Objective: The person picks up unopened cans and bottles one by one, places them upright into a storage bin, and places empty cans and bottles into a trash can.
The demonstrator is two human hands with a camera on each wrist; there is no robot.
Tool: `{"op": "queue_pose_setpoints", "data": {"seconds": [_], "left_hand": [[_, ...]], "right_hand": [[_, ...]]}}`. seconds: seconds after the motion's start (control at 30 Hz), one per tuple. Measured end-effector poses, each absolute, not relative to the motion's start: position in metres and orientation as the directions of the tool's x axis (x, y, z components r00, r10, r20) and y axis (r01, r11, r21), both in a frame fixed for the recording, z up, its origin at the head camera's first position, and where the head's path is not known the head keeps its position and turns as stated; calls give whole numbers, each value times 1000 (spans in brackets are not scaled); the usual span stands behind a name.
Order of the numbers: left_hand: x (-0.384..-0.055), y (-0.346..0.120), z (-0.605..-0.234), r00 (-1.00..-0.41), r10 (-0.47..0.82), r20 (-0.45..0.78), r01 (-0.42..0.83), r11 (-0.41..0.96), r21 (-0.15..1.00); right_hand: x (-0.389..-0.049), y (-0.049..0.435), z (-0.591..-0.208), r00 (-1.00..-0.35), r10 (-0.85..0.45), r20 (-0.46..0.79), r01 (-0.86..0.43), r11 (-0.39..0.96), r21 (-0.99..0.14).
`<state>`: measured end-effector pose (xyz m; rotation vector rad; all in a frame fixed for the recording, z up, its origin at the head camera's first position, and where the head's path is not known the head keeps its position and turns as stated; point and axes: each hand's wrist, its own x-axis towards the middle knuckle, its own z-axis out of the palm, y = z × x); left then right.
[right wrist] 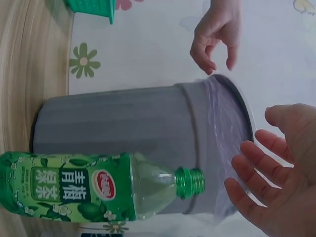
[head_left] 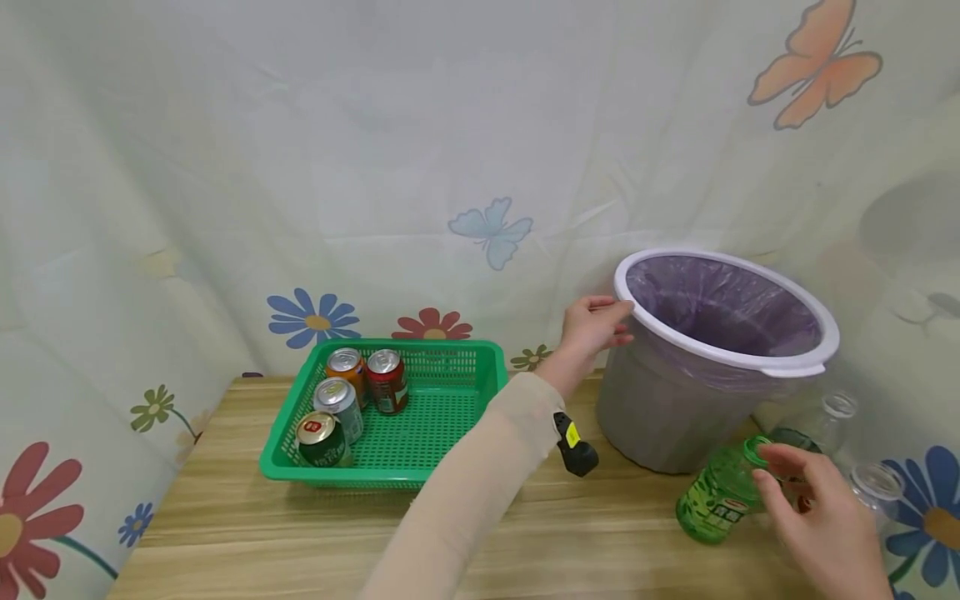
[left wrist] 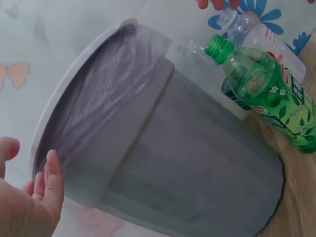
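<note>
A grey trash bin with a white rim and a purple plastic liner stands at the right. My left hand is at the bin's left rim, its fingers loosely bent and holding nothing. Close to the bin's front stands an uncapped green plastic bottle with a printed label, upright on the table. Near the bottle's neck my right hand hovers with thumb and fingers apart. In the right wrist view the fingers are spread and clear of the green bottle neck.
Clear plastic bottles stand right of the green bottle, partly behind my right hand. On the left of the wooden table, a green plastic basket holds several drink cans. A flower-and-butterfly printed curtain hangs behind.
</note>
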<state>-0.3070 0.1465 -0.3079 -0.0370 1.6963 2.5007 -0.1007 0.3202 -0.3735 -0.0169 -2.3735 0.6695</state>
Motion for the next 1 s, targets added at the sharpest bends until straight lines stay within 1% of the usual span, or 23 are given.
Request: {"op": "queue_pose_setpoints", "data": {"seconds": [0.1,0.17,0.3,0.4,0.77,1.0], "left_hand": [[-308,152,-308,-992,75,-106,-126,-360,924],[-309,155,-309,-991,74,-107,-127,-366,922],[-311,158,-310,-991,84,-100,-125,-374,919],[-313,161,-311,-992,88,-94,-121,-378,918],[-319,169,-309,-989,113,-100,-139,-431,892],[-322,170,-309,-988,118,-98,-140,-438,888]], "right_hand": [[-99,323,-376,-791,234,565,-85,873,-480],[-98,325,-377,-790,262,555,-59,868,-494],[-97,331,-379,-770,296,565,-40,862,-506],[-96,335,-381,-769,319,554,-21,854,-520],[-94,348,-392,-770,453,450,116,792,-600],[-96,351,-400,-778,443,446,71,766,-639]]}}
